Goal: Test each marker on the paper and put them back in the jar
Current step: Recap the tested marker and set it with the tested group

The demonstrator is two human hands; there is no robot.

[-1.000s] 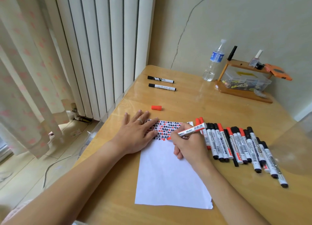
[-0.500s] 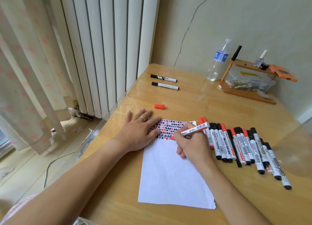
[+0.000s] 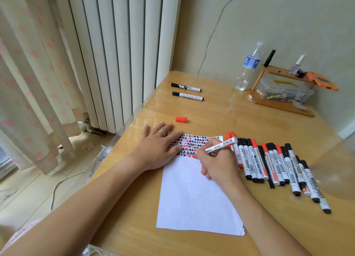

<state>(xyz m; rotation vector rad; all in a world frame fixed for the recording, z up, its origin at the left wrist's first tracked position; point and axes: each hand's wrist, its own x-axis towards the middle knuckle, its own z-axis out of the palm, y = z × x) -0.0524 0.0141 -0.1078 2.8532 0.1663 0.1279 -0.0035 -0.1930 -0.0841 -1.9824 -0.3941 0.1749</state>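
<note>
Step in hand: a red marker (image 3: 219, 145) is under test on the paper (image 3: 196, 202); its tip sits at the lower edge of the band of red and black marks (image 3: 192, 142) across the paper's far end.
Right hand (image 3: 218, 164): fingers curled round the red marker in a writing grip, heel of the hand on the paper.
Left hand (image 3: 158, 149): flat, fingers straight, pressing the paper's far-left corner to the desk (image 3: 221, 117); it holds nothing.
Marker axis: the barrel slants up and to the right from the tip, its rear end over the nearest of the marker row (image 3: 276, 165).
Key relation: the red cap (image 3: 181, 119) lies loose on the desk beyond the left hand's fingertips, apart from the paper. The left hand is the nearer to it; the right hand would have to cross the paper.
Marker row: capped red and black markers lie side by side just right of the right hand, long axes running roughly toward and away from the person.
Other markers: two black markers (image 3: 187, 92) lie parallel, well beyond the cap, near the desk's left edge.
Jar: a blurred transparent shape at the right border (image 3: 340, 165) may be it; this cannot be told for certain.
Edges: the desk's left edge runs close to the left hand's wrist.
Open room: bare desk lies between the cap and the two black markers, and the near half of the paper is unmarked.
Judgement: recapping calls for a short forward reach by the left hand.
</note>
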